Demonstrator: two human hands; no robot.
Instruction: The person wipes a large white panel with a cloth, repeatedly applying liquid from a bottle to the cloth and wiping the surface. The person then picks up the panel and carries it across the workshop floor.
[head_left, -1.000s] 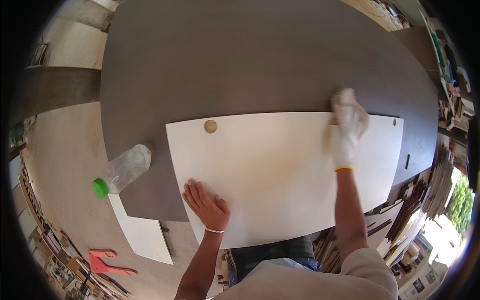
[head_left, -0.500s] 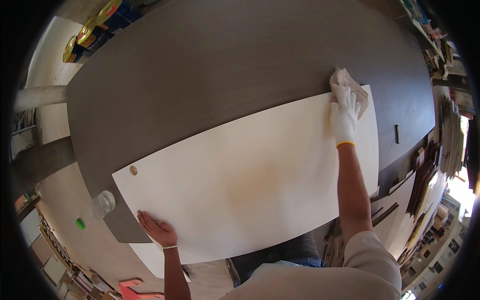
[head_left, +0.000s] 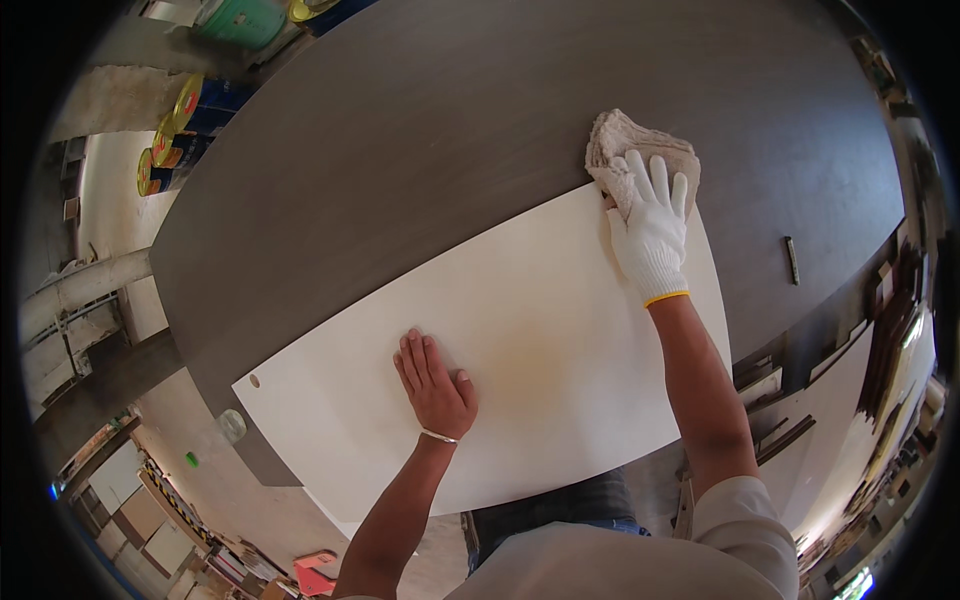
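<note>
A large white panel [head_left: 520,330] with a round hole near its left corner lies on a wide dark grey board [head_left: 400,150]. My bare left hand [head_left: 437,388] rests flat on the panel, left of its middle, fingers stretched and holding nothing. A light bracelet circles that wrist. On my right hand [head_left: 652,225] is a white knitted glove with a yellow cuff. It holds a folded, beige-grey rag [head_left: 640,140] against the panel's far right corner; the fingers lie over the cloth, which reaches onto the dark board. Part of the rag is hidden under the glove.
A slim dark marker-like stick [head_left: 792,260] lies on the board's right side. Beyond the left edge are a clear plastic bottle [head_left: 232,426] and a green cap [head_left: 192,459]. Metal cans [head_left: 165,150] stand at far left. Stacked panels [head_left: 850,390] fill the right.
My left hand has moved from the panel's near-left edge inward onto its surface. My right hand remains with the rag at the far right corner, where more of the cloth shows. The view has shifted.
</note>
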